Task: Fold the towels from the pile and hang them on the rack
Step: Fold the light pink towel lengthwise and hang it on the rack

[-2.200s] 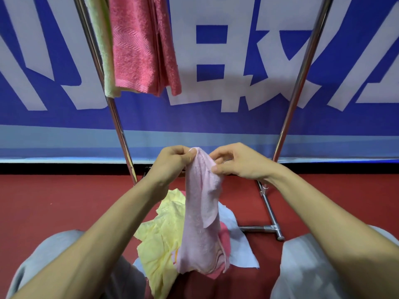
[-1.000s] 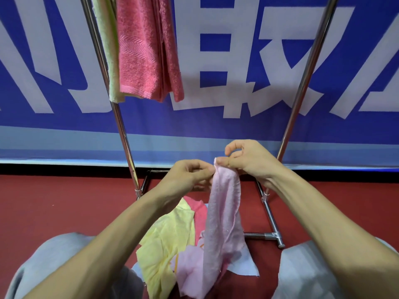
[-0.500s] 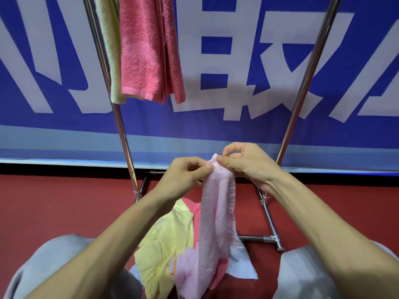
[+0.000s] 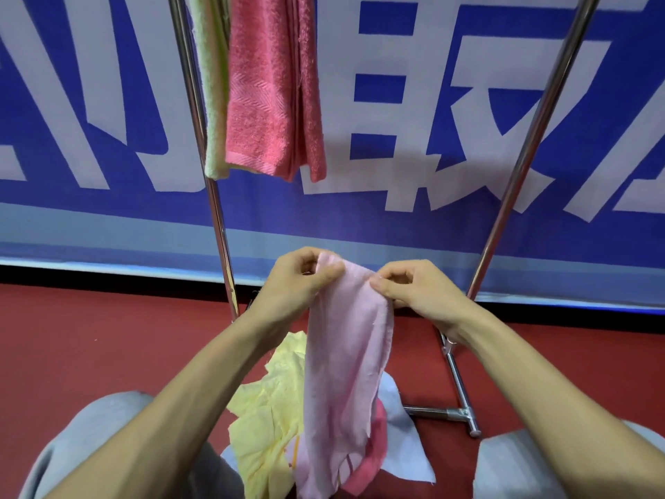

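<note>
Both hands have drawn a little apart along the top hem of the pale pink towel (image 4: 345, 372): a moment ago the left hand (image 4: 298, 282) and the right hand (image 4: 417, 289) were pinching almost the same spot, with the cloth hanging as a narrow twisted rope, and now each is clamped on its own part of the hem, with a short span of fabric stretched between them. The towel has opened into a wider, flatter strip that hangs between the person's knees, its lower end reaching down over the pile (image 4: 273, 426) of yellow, pink and light blue cloths on the red floor (image 4: 90, 336), just in front of the rack's foot bar. By the look of it, the person is working along the edge to find the corners, so the fold itself has not begun. On the rack (image 4: 201, 138), near its left upright, a deep pink towel (image 4: 273, 88) and a light green towel (image 4: 212, 84) already hang side by side, and the space toward the right upright appears free. Next the hem probably needs spreading fully before halving.
</note>
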Motion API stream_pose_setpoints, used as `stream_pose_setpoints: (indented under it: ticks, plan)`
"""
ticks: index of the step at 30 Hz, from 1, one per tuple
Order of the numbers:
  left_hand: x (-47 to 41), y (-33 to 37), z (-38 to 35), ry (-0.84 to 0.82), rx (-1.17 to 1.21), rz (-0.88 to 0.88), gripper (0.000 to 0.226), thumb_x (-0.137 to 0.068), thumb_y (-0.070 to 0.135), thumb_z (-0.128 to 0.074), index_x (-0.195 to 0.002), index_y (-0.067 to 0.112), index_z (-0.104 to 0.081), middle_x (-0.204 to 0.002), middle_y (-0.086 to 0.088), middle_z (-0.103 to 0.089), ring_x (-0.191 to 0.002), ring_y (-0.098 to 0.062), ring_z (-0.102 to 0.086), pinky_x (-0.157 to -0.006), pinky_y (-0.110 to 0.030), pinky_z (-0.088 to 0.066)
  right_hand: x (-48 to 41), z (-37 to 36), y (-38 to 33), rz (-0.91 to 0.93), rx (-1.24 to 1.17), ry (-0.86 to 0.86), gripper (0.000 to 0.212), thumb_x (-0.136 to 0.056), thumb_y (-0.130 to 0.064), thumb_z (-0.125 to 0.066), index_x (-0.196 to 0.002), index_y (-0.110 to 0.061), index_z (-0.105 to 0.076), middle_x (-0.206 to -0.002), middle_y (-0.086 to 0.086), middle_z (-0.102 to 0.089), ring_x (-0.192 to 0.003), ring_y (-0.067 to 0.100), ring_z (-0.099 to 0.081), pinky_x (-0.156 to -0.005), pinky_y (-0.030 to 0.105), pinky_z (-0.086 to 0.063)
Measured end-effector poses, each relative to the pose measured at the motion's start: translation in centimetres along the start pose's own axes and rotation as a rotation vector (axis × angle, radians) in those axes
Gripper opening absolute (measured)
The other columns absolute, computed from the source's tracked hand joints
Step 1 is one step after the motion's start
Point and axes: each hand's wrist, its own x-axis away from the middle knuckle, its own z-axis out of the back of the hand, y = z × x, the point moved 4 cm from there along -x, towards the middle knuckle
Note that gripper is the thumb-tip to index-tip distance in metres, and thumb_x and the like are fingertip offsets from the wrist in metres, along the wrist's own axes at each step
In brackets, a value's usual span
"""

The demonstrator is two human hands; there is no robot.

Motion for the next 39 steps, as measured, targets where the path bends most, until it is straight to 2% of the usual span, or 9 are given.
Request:
stream_pose_setpoints:
  ticks: [3, 6, 9, 12, 19, 23, 31, 35, 39]
  plan:
    - [0.2, 0.3, 0.1, 0.013, -0.004, -0.034, 0.014, -0.089, 0.02, -0.065, -0.087, 0.007, -0.07, -0.081, -0.005, -0.068, -0.074, -0.014, -0.06, -0.071, -0.032, -0.048, 0.1, 0.3, -0.2, 0.042, 0.043, 0.025, 0.017, -0.09, -0.016, -0.065, -0.076, -0.009, -0.07, -0.057, -0.013, -0.058, -0.052, -0.001, -0.045, -0.057, 0.015, -0.038]
    - [0.0, 0.2, 0.3, 0.061, 0.067, -0.018, 0.017, -0.09, 0.019, -0.063, -0.086, 0.004, -0.07, -0.079, -0.007, -0.07, -0.072, -0.016, -0.063, -0.07, -0.032, -0.049, 0.0, 0.6, -0.3, 0.087, 0.124, 0.051, 0.013, -0.086, -0.02, -0.069, -0.077, -0.01, -0.072, -0.068, -0.002, -0.068, -0.062, 0.004, -0.053, -0.062, 0.022, -0.042]
    - [0.1, 0.1, 0.1, 0.048, 0.165, 0.029, 0.02, -0.091, 0.019, -0.061, -0.091, 0.002, -0.071, -0.083, -0.011, -0.071, -0.074, -0.019, -0.065, -0.07, -0.032, -0.05, -0.3, 0.4, 0.4, 0.135, 0.398, 0.027, 0.009, -0.08, -0.026, -0.074, -0.074, -0.021, -0.07, -0.07, -0.006, -0.07, -0.062, 0.001, -0.055, -0.063, 0.023, -0.046]
    - [-0.1, 0.3, 0.6, 0.071, 0.314, 0.072, 0.02, -0.092, 0.019, -0.059, -0.092, 0.001, -0.07, -0.082, -0.008, -0.068, -0.072, -0.016, -0.061, -0.069, -0.028, -0.05, -0.4, 0.3, 1.4, 0.111, 0.597, -0.021, 0.017, -0.081, -0.032, -0.072, -0.069, -0.029, -0.061, -0.059, -0.011, -0.06, -0.057, 0.001, -0.048, -0.056, 0.015, -0.037]
    - [-0.7, 0.2, 3.1, 0.23, 0.755, 0.146, 0.017, -0.096, 0.013, -0.054, -0.095, 0.002, -0.067, -0.084, -0.005, -0.075, -0.077, -0.01, -0.072, -0.068, -0.02, -0.057, -1.3, 1.2, 4.4, -0.011, 0.813, -0.004, 0.013, -0.078, -0.029, -0.072, -0.071, -0.022, -0.064, -0.064, -0.006, -0.06, -0.07, 0.016, -0.054, -0.068, 0.034, -0.047]
    - [-0.6, 0.2, 4.0, 0.289, 0.915, 0.145, 0.017, -0.097, 0.013, -0.051, -0.092, 0.005, -0.066, -0.076, -0.002, -0.075, -0.071, -0.008, -0.072, -0.064, -0.02, -0.057, -1.3, 1.2, 5.8, -0.092, 0.857, -0.062, 0.008, -0.079, -0.028, -0.071, -0.075, -0.023, -0.068, -0.072, -0.005, -0.066, -0.076, 0.014, -0.06, -0.074, 0.033, -0.051]
    - [-0.9, 0.1, 4.8, 0.356, 1.275, 0.176, 0.017, -0.097, 0.015, -0.052, -0.092, 0.005, -0.065, -0.074, -0.004, -0.075, -0.085, -0.011, -0.069, -0.091, -0.025, -0.052, -1.4, 0.7, 6.6, -0.179, 0.852, -0.116, 0.006, -0.083, -0.016, -0.065, -0.078, -0.016, -0.064, -0.081, 0.002, -0.069, -0.077, 0.015, -0.06, -0.072, 0.026, -0.047]
    - [-1.1, -0.3, 5.4, 0.369, 1.203, 0.161, 0.017, -0.098, 0.016, -0.05, -0.096, 0.006, -0.064, -0.074, -0.002, -0.075, -0.086, -0.009, -0.068, -0.084, -0.024, -0.054, -1.2, 0.8, 6.6, -0.21, 0.837, -0.13, 0.004, -0.084, -0.014, -0.062, -0.084, -0.012, -0.066, -0.084, 0.001, -0.067, -0.08, 0.013, -0.058, -0.074, 0.026, -0.046]
    - [-1.1, -0.9, 5.5, 0.4, 1.051, 0.199, 0.012, -0.095, 0.012, -0.055, -0.095, 0.004, -0.065, -0.073, 0.0, -0.074, -0.081, -0.007, -0.07, -0.088, -0.023, -0.053, -1.3, 1.5, 5.1, -0.222, 0.735, -0.057, 0.011, -0.085, -0.015, -0.06, -0.082, -0.007, -0.067, -0.073, 0.002, -0.064, -0.067, 0.011, -0.052, -0.067, 0.027, -0.044]
